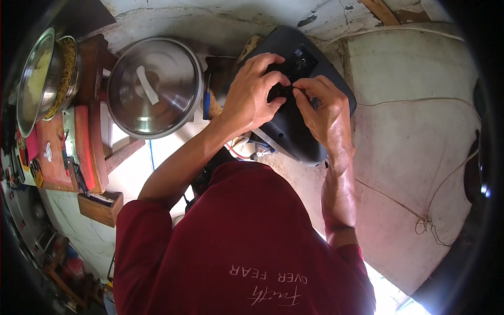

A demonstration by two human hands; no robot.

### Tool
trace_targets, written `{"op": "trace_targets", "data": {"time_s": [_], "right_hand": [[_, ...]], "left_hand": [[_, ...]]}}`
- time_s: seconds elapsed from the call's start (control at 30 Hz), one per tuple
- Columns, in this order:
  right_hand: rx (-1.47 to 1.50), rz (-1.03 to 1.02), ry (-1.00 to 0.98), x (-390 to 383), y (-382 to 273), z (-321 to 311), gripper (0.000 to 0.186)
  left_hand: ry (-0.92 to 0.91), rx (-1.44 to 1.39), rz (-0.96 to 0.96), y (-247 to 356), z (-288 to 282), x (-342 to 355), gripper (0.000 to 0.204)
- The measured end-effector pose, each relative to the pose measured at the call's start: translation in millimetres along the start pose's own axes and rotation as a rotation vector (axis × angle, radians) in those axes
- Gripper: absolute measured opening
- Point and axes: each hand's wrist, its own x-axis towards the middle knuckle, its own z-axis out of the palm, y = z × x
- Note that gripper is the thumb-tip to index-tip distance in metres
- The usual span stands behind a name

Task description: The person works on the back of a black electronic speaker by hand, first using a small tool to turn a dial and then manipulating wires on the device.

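Note:
A large black plastic case with rounded corners (336, 79), perhaps a speaker, stands tilted in front of me. A glossy dark panel (304, 62) with small knobs or sockets is set in its face. My left hand (255, 92) is over the panel's left side, fingers bent and apart, fingertips touching it. My right hand (326, 107) is at the panel's right edge, with thumb and forefinger pinched together near the left fingertips. Whatever lies in that pinch is too small to make out. Both hands cover part of the panel.
Left of the case is a big steel pot with a lid (173, 79). Beyond it, a wooden table (55, 163) holds steel bowls of food (39, 84), a cleaver (69, 131) and a knife (79, 176). A pale wall with a hanging cord (394, 202) rises at right.

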Motion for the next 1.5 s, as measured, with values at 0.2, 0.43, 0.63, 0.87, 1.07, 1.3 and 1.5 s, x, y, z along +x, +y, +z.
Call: {"op": "trace_targets", "data": {"time_s": [0.2,0.43,0.63,0.87,1.07,1.3,1.5], "right_hand": [[-0.007,-0.017,-0.016,-1,2,4,0.014],[0.044,-0.015,0.02,-12,1,10,0.017],[0.062,0.003,0.058,-23,13,22,0.019],[-0.007,-0.007,0.052,-15,9,25,0.014],[-0.058,-0.067,0.019,-7,11,27,0.011],[-0.076,-0.061,-0.022,-5,11,22,0.011],[-0.078,-0.045,-0.06,-5,11,20,0.015]], "left_hand": [[0.051,-0.016,0.007,-4,5,0,0.022],[0.061,-0.022,0.025,-4,5,0,0.018],[0.031,0.03,0.041,-3,3,-2,0.024],[0.031,-0.016,0.026,-2,1,-1,0.028],[0.033,-0.032,0.002,-2,0,-2,0.03],[0.051,-0.036,0.014,-5,0,-3,0.035],[0.038,-0.05,0.023,-7,-3,-3,0.039]]}}
